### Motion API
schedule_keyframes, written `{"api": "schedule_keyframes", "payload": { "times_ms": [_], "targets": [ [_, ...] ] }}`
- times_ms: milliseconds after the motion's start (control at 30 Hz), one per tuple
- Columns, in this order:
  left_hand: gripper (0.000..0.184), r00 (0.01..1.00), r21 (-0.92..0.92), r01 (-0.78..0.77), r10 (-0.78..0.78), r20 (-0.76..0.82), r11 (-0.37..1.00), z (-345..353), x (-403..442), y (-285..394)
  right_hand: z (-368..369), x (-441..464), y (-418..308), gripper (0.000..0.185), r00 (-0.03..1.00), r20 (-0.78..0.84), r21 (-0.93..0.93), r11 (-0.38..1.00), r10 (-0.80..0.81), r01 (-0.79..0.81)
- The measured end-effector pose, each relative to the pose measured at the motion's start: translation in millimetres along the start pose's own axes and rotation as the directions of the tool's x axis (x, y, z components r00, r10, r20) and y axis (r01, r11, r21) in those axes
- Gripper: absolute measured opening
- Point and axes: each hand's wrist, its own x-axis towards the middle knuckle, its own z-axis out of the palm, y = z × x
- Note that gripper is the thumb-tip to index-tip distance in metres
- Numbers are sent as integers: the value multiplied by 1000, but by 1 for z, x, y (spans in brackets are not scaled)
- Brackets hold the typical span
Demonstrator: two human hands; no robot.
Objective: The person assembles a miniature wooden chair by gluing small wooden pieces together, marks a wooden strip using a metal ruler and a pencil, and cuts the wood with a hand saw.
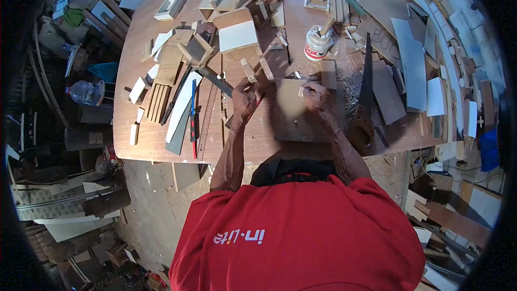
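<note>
My left hand [245, 101] is closed around the near end of a small wooden piece [249, 70] that points away over the table. A second short wooden strip [266, 69] stands close beside it; whether the two are joined I cannot tell. My right hand [316, 97] pinches a small pale wood block [301, 91] over a flat square board [293, 124]. Just right of that hand lies a handsaw [366, 86] with a wooden handle. A white jar [316, 46] with red lettering and a stick in it stands beyond the right hand.
Small wooden box frames [236, 35] crowd the table's far side. To the left lie grooved wood strips [160, 94], a white strip [183, 105] and a red-and-blue tool [193, 121]. Sheet offcuts [409, 64] cover the right, with wood shavings [350, 89] near the saw.
</note>
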Motion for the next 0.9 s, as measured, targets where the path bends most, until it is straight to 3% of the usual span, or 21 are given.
{"api": "schedule_keyframes", "payload": {
  "times_ms": [33,100,167,233,300,333,367,433,467,500,633,700,733,800,900],
  "targets": [
    [30,990,69,-141,139,34,988,-6,6,-20,-4,-3,-4,21,1000,-9,-5,1000,6,-6],
    [36,979,96,-192,198,-58,977,-1,5,-18,-9,-11,-12,18,990,-121,-107,992,-75,62],
    [42,972,252,-116,162,-168,961,-2,-5,-12,-14,-11,-10,18,992,-108,-103,993,-71,60],
    [41,945,272,-81,161,-284,959,-1,-17,-14,-16,-7,-9,19,993,-93,-90,994,-73,65],
    [37,948,281,16,75,-308,959,7,-37,-2,-16,-8,-8,17,965,-132,-233,953,-227,192],
    [35,950,410,-88,201,-239,908,11,-44,-1,-18,-10,-16,17,965,-143,-235,955,-218,181],
    [35,953,409,-95,202,-227,908,18,-51,0,-21,-13,-24,17,966,-198,-225,967,-166,120],
    [32,988,268,-97,125,-89,959,34,-63,6,-30,-17,-25,17,960,-258,-215,975,-110,54],
    [32,997,278,-81,81,14,957,37,-64,10,-36,-17,-20,19,977,-206,-169,985,-60,25],
    [32,996,274,-86,84,18,958,43,-66,13,-43,-17,-18,22,988,-151,-125,992,-14,-5],
    [28,979,210,-90,47,200,974,68,-66,24,-59,-24,5,21,978,-200,-168,981,60,-94],
    [27,962,170,-57,8,274,984,81,-63,26,-54,-21,50,26,965,-86,-25,967,249,-252],
    [27,959,155,-25,-20,282,988,88,-61,32,-64,-23,31,26,962,-93,-23,966,255,-258],
    [27,950,133,-35,-9,312,990,99,-58,35,-86,-32,-6,31,957,-260,-233,954,128,-191],
    [25,934,130,-61,11,357,990,116,-53,36,-101,-38,-14,32,969,-214,-223,959,126,-174]
  ]
}}
